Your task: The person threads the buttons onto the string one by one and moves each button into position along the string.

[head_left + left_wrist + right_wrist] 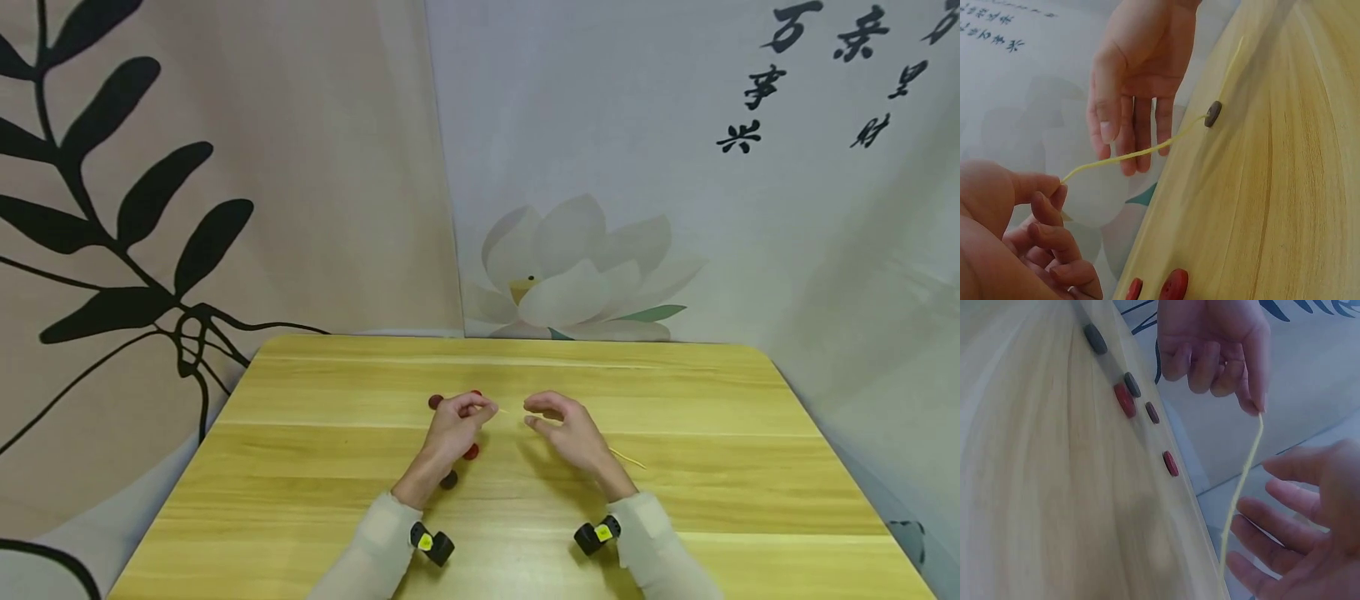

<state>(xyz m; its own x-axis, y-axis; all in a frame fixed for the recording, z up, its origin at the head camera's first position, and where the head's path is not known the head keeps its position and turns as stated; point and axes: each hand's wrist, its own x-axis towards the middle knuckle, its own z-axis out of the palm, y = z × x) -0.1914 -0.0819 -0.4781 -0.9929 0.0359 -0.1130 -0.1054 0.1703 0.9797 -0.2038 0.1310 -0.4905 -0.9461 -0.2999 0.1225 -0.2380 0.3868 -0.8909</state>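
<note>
Betw. hands: cord (570,432), long axis L–R

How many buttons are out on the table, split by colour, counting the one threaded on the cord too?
Red buttons: 2
Dark grey buttons: 2
Maroon button: 1
Brown button on the yellow cord: 1
Total: 6 buttons, counting across the wrist views; the left hand hides some in the head view.

My head view looks down over the tabletop (675,500); both wrist views sit close, sharing the cord (1122,158).
</note>
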